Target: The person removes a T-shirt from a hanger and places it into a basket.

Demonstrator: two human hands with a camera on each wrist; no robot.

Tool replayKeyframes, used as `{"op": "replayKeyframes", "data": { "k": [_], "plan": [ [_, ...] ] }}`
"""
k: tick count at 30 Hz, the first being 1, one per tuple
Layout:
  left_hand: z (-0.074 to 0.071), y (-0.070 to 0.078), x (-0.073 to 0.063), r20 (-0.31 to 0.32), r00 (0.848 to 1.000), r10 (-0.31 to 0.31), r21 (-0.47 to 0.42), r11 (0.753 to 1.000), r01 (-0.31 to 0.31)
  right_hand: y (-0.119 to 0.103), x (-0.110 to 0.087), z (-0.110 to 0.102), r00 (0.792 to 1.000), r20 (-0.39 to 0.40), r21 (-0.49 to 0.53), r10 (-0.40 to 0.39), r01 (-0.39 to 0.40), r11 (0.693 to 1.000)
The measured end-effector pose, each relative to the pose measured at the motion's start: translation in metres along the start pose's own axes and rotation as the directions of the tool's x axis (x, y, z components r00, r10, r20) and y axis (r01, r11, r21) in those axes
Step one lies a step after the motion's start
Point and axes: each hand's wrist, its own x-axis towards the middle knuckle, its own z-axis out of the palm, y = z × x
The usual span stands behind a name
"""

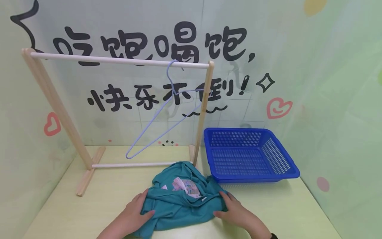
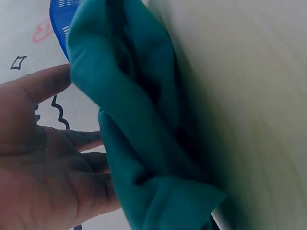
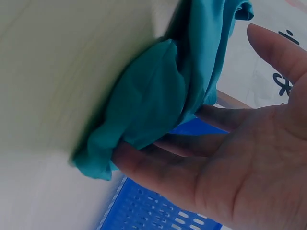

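Observation:
A crumpled teal shirt (image 1: 176, 215) lies on the table between my hands, with a pink-and-white printed patch and small white labels showing among its folds. My left hand (image 1: 135, 212) touches its left side, thumb on top and fingers spread along the edge. At the other side, my right hand (image 1: 235, 210) rests its fingers against the cloth near the basket. In the left wrist view, the fingers (image 2: 53, 84) are loosely extended and meet the teal folds. The right wrist view has the fingertips partly behind the shirt (image 3: 144, 96), with the thumb (image 3: 273, 48) apart from it.
A wooden rack (image 1: 65, 116) with a white top rail stands behind the shirt. From the rail hangs a bare lavender hanger (image 1: 152, 121). The blue plastic basket (image 1: 247, 177) sits at the back right, close to the shirt. Behind is a wall sheet (image 1: 238, 16) with black lettering.

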Motion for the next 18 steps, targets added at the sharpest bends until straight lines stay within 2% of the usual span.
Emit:
{"op": "replayKeyframes", "data": {
  "k": [3, 9, 12, 18],
  "plan": [
    [0.001, 0.003, 0.005, 0.017, 1.0, 0.015, -0.012, 1.0, -0.015, -0.003, 0.004, 0.003, 1.0, 0.0, 0.005, -0.026, 0.026, 1.0],
    [0.004, 0.007, 0.011, 0.058, 0.995, 0.085, -0.112, 0.991, -0.078, -0.015, 0.013, 0.013, 0.996, 0.017, 0.026, -0.091, 0.091, 0.996],
    [0.007, 0.011, 0.014, 0.053, 0.991, 0.122, -0.165, 0.98, -0.112, -0.023, 0.017, 0.016, 0.992, 0.041, 0.069, -0.121, 0.119, 0.991],
    [0.014, 0.024, 0.02, 0.043, 0.991, 0.13, -0.313, 0.943, -0.11, -0.038, 0.027, 0.021, 0.983, 0.056, 0.14, -0.176, 0.167, 0.976]
  ]
}}
